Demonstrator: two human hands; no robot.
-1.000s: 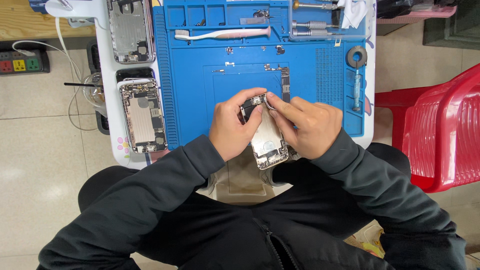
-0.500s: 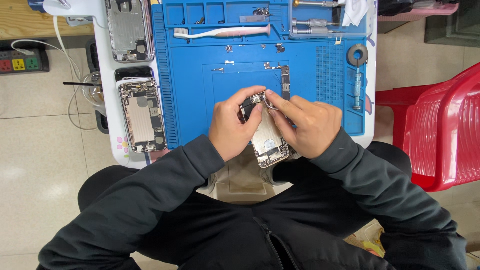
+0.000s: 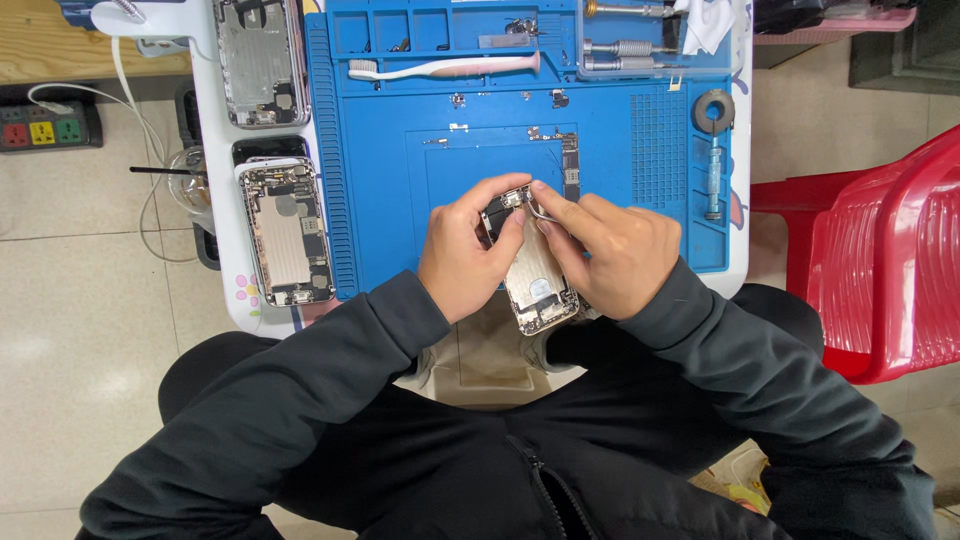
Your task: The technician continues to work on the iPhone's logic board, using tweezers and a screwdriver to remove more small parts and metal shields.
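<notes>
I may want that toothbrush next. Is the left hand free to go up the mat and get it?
Probably not straight away: the left hand grips the opened phone shell. Otherwise the path looks free, only small loose parts lying on the blue mat before the toothbrush.

phone repair bench, small workshop or shop stall by the look of it. i see a blue silicone repair mat [image 3: 400, 180] with moulded compartments along its top edge, tiny screws and a flex strip laid out on it. a pink-handled toothbrush [image 3: 445, 68] lies across the mat, metal screwdrivers [image 3: 625, 48] in a tray at the top right. two stripped phone housings [image 3: 285, 235] sit on the white table [image 3: 218, 200] at the mat's left side. a power strip [image 3: 40, 128] rests on the tiled floor [image 3: 80, 330]; a red plastic chair [image 3: 890, 270] stands beside the bench.
</notes>
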